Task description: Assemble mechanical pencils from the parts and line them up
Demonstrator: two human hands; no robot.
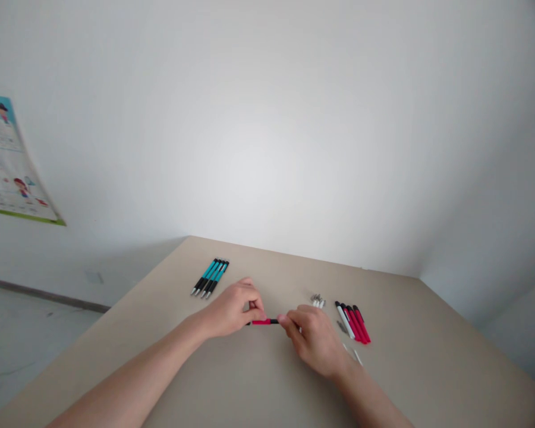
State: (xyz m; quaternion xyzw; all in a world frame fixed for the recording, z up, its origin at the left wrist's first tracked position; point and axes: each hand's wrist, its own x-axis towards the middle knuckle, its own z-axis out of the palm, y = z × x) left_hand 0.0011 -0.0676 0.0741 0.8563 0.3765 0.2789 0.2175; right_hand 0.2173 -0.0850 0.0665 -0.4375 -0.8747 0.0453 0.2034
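Observation:
A red and black pen lies level between my two hands, low over the middle of the table. My left hand pinches its left part, with a bit of black showing past the fingers. On the black right part, the thumb and fingers of my right hand are closed, hiding that end. Just behind my right hand are several small white pieces with grey metal ends. Several pen barrels, one white and the others red, lie side by side to its right.
Several teal and black pens lie in a row at the back left of the table. Thin white pieces and a small grey piece lie near my right wrist. A wall stands behind; a poster hangs left.

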